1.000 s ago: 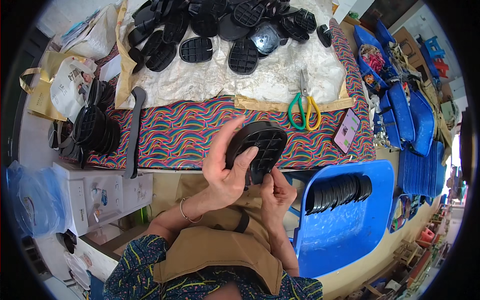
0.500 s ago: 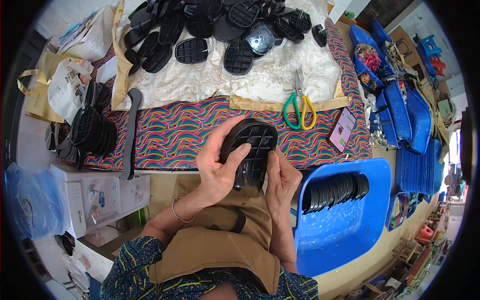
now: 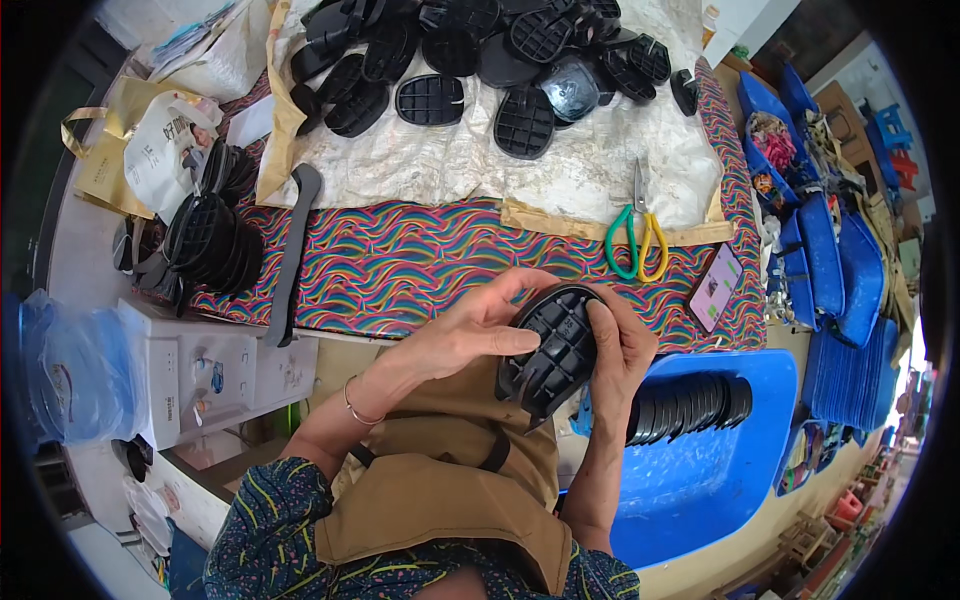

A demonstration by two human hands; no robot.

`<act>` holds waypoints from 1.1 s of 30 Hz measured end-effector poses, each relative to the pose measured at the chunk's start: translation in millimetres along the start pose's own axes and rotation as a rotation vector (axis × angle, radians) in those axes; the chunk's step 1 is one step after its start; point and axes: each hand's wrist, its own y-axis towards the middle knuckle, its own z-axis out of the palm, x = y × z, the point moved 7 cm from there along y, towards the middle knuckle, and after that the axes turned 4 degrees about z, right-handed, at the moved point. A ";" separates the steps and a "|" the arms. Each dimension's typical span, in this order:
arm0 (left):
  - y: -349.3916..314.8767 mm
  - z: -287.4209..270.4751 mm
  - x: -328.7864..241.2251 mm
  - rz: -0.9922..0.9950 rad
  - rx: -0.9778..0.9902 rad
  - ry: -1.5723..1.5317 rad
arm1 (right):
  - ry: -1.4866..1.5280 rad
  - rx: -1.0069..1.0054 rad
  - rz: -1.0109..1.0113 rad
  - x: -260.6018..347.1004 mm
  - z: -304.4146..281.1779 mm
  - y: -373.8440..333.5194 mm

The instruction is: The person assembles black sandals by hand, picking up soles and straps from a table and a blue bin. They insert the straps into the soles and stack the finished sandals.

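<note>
Holding one black oval plastic piece with a grid of ribs, both hands meet just above the person's lap, near the front edge of the table. Left hand comes in from the left w/ the wrist bent; its fingers stretch flat over the top and left side of the piece, thumb laid across the ribbed face. Right hand comes up from below on the right, fingers curled over the piece's right rim, so it grips too. The piece is tilted, ribbed side up twd the camera. A thin bracelet sits on the left wrist. A tan apron covers the lap.

Counts: 1 piece in the hands. 1 pair of scissors with green and yellow handles lies near the right part of the table. 1 phone lies at the right front corner. 1 long grey strip lies on the left part. A big pile of the same black pieces lies at the back edge, too many to count. A stack of black pieces stands at the left edge, approx a dozen, hard to tell. A row of black pieces stands in 1 blue plastic tub right of the lap.

The table has a bright wavy striped cloth at the front and a crinkled white sheet behind. White boxes sit at the left, blue trays at the right.
</note>
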 end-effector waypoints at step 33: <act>10.4 -27.3 -8.2 0.185 -0.230 1.142 | -0.254 0.229 -0.447 -33.0 30.1 14.5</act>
